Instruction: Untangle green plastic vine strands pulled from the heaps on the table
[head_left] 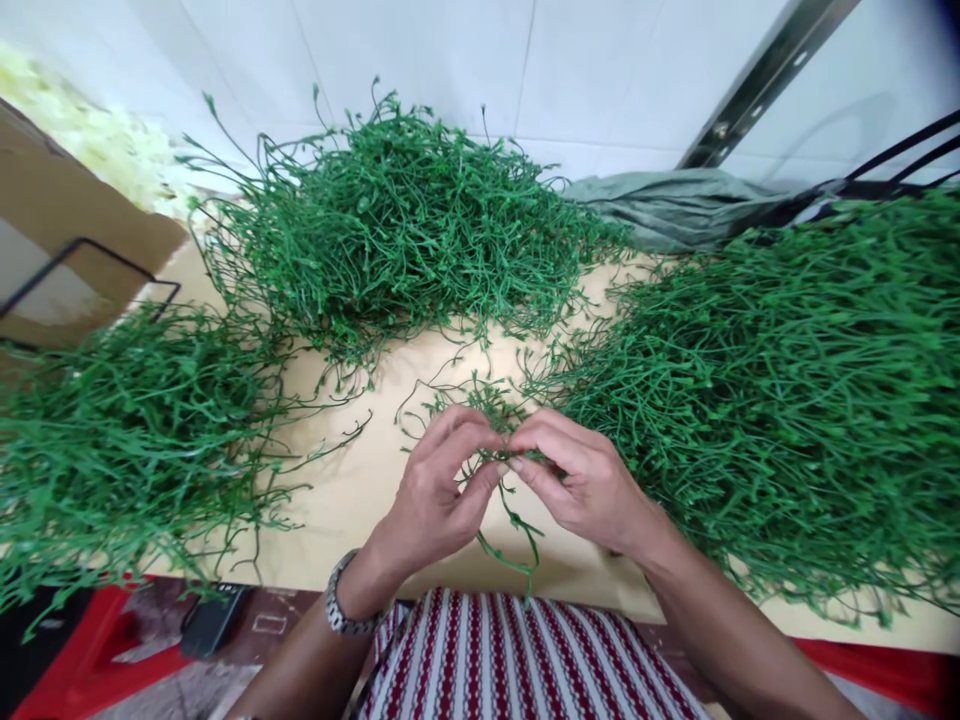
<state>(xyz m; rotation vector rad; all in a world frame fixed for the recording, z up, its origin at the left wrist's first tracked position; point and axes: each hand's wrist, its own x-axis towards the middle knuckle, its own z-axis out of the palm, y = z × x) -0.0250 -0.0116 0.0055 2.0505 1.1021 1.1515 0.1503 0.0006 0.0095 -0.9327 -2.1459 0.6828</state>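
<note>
My left hand (439, 490) and my right hand (581, 480) meet over the front of a tan table (360, 490). Both pinch the same small bunch of thin green plastic stems (502, 450), fingertips touching. A few stem ends (517, 540) dangle down below the hands toward my lap. A metal bracelet (341, 600) circles my left wrist.
Three big heaps of the same green stems lie around: one at left (127, 440), one at the back centre (397, 220), one at right (787, 400). A grey-green cloth (675, 205) lies behind, against a white tiled wall. A cardboard box (67, 220) stands far left. Striped fabric (510, 660) covers my lap.
</note>
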